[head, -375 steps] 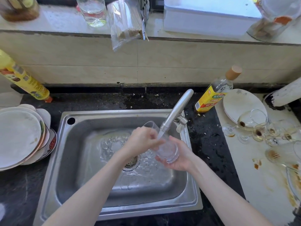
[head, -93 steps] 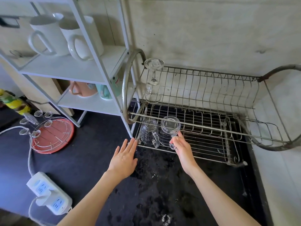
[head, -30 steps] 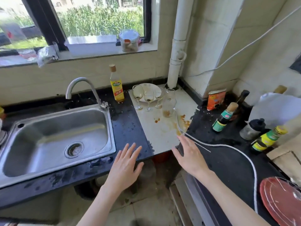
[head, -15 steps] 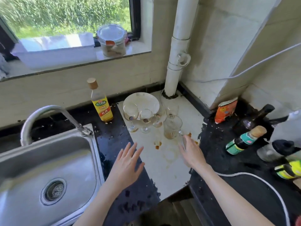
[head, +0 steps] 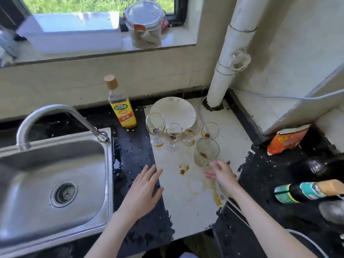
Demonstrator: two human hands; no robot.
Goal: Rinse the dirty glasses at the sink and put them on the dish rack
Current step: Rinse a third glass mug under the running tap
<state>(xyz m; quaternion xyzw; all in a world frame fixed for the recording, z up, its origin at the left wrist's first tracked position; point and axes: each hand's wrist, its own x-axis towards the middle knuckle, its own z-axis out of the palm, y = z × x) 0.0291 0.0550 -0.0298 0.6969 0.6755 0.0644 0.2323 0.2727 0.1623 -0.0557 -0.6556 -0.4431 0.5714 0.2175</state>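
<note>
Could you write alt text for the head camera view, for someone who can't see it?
A person's open right hand reaches toward a stained tumbler among dirty wine glasses on a pale counter; the left hand hovers open beside a steel sink.

the sink (head: 55, 164) is sitting at the left of the bench (head: 134, 151), its tap (head: 48, 116) arching over it from behind. a bottle (head: 122, 107) is standing right of the tap. further right a plate (head: 173, 110) is lying behind four stemmed glasses (head: 174, 135), and a tumbler (head: 206, 153) is standing in front of them, just beyond the right hand (head: 221, 174). the left hand (head: 143, 190) is hovering between sink and tumbler.
</note>
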